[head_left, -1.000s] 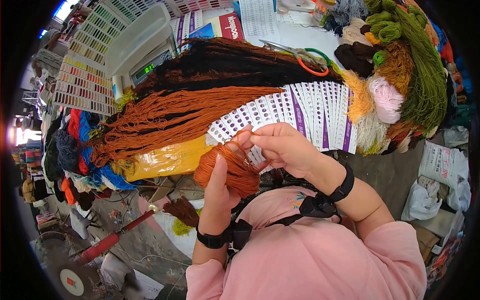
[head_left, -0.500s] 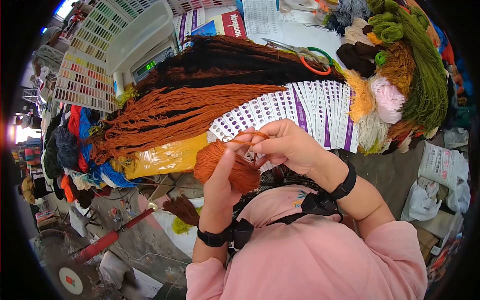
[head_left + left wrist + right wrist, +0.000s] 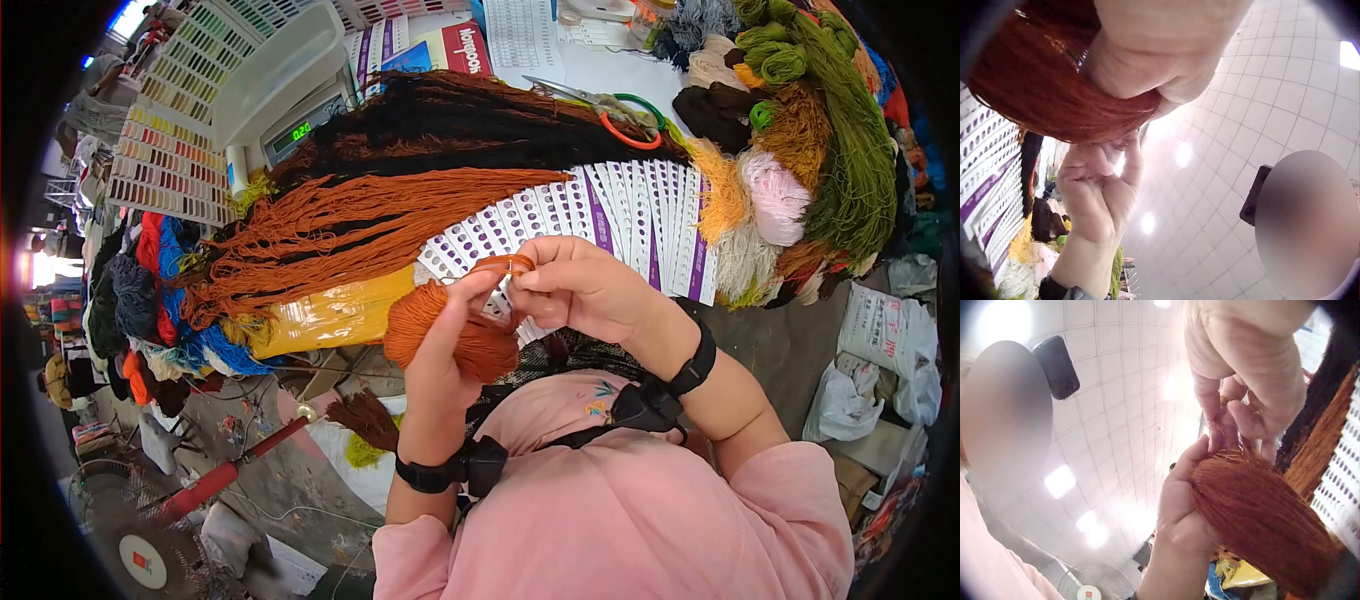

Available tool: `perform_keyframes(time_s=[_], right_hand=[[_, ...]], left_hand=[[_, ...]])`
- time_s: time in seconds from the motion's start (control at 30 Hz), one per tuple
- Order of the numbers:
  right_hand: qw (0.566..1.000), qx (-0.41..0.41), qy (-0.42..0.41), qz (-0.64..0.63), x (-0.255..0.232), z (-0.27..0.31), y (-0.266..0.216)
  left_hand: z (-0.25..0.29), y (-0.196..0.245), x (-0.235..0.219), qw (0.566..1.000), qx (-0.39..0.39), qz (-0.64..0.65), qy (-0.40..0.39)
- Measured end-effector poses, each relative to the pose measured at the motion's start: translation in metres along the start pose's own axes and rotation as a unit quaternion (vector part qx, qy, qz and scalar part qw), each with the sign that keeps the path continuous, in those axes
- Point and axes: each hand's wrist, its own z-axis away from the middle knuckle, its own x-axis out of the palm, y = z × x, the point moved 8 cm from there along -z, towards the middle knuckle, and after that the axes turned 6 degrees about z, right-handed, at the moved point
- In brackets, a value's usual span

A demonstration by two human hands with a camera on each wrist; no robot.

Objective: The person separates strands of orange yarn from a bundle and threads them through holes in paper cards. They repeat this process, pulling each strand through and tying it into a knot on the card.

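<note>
Many loose rust-orange strands (image 3: 370, 225) lie on the tabletop (image 3: 620, 65), shiny yellow packet (image 3: 335, 318) just below, hands close together, left hand (image 3: 440, 365) curled round a yarn bundle (image 3: 485, 350) before the tabletop, right hand (image 3: 590, 288) pinching a looped strand (image 3: 512, 262), fanned cards (image 3: 580, 205) behind, coloured yarn heap (image 3: 845, 160) far right.

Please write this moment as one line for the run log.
left hand: holds rust-orange yarn bundle | right hand: pinches thin orange yarn strand | metal scissors with orange-and-green handles: lying unheld
</note>
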Motion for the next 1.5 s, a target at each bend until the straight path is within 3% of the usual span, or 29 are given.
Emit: perform_keyframes(time_s=[0.1,0.2,0.3,0.6,0.8,1.0,1.1,1.3,1.4,1.5], right_hand=[[0.996,0.036,0.041,0.065,-0.004,0.005,0.002],[0.961,0.018,0.066,0.267,0.006,0.004,-0.003],[0.955,-0.024,0.024,0.294,0.010,-0.001,0.001],[0.982,0.047,0.058,0.173,0.005,0.003,0.001],[0.951,-0.012,0.043,0.307,0.007,-0.003,0.003],[0.968,0.016,0.091,0.232,-0.001,0.001,0.001],[0.986,0.016,0.046,0.162,0.002,0.003,0.002],[0.990,0.022,0.058,0.130,-0.002,0.001,0.004],[0.989,0.025,0.050,0.135,0.000,0.003,0.003],[0.962,0.008,0.073,0.265,0.003,0.004,-0.003]], left_hand=[[0.003,0.001,0.010,0.996,-0.026,0.039,-0.070],[0.001,-0.004,0.013,0.993,-0.040,0.025,-0.104],[0.002,-0.003,0.015,0.994,-0.036,0.000,-0.099],[0.002,-0.004,0.010,0.995,-0.053,0.040,-0.069],[0.000,-0.005,0.010,0.997,-0.058,0.014,-0.048],[0.001,-0.006,0.003,0.994,-0.074,0.077,-0.022],[0.003,-0.009,-0.011,0.997,-0.065,-0.002,0.035],[0.002,-0.010,-0.015,0.995,-0.049,0.018,0.091],[0.002,-0.010,-0.014,0.995,-0.049,0.029,0.085],[0.001,-0.012,-0.011,0.994,-0.058,0.063,0.073]])
